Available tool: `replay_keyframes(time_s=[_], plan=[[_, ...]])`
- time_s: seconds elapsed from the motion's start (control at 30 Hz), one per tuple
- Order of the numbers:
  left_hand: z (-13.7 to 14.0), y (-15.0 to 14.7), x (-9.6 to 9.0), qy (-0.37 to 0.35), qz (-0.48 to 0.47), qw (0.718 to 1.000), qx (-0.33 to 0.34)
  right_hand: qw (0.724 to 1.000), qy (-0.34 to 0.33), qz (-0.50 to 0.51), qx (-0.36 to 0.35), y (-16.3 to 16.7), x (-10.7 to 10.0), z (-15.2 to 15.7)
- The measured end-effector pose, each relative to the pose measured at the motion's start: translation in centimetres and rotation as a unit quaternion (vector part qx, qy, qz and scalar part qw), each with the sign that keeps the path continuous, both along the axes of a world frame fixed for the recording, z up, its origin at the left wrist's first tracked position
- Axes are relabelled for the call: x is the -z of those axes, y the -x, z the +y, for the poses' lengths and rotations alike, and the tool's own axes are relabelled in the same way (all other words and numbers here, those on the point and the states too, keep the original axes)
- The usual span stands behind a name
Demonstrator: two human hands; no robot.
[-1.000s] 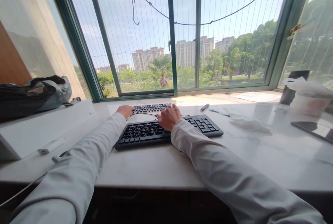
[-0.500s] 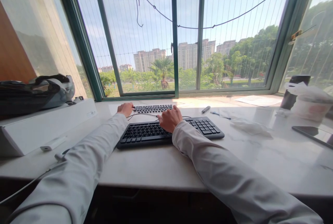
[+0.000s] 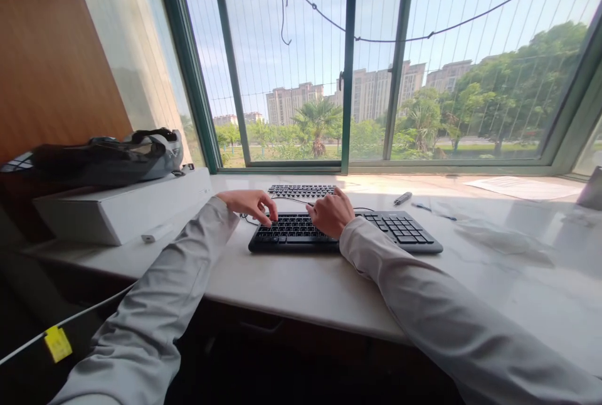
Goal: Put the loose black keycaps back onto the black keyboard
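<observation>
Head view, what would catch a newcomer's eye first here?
Probably the large green-framed window dominating the top, with a dark knotted cord sagging across it. Next, the black keyboard on the pale desk at centre, the left grip over its left end and the right grip over its middle. A yellow tag on a white cable stands out at lower left.

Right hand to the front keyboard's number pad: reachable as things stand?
Probably yes: the right hand is over the front keyboard, left of the number pad, and nothing visible lies on those keys.
</observation>
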State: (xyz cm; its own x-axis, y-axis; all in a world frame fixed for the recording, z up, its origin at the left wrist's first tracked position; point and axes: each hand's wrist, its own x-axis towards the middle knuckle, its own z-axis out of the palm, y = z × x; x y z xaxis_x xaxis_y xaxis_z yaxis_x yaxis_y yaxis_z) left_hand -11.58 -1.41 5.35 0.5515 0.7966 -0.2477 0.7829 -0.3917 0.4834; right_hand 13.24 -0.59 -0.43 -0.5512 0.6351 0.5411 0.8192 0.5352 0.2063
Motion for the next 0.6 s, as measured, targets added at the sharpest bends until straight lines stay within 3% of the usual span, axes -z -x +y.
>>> replay_keyframes(time_s=[0.17, 0.37, 0.6], plan=[[0.7, 0.4, 1.3, 0.06, 0.051, 0.997, -0.006, 0.994, -0.023, -0.037, -0.103, 1.4, -0.1, -2.1], [0.6, 0.5, 1.3, 0.027, 0.066, 0.997, -0.006, 0.974, -0.007, -0.063, -0.216, 2.8, 0.4, -3.8], [1.0, 1.4, 1.5, 0.005, 0.069, 0.998, -0.013, 0.971, 0.024, -0.057, -0.232, 3.1, 1.2, -3.5]])
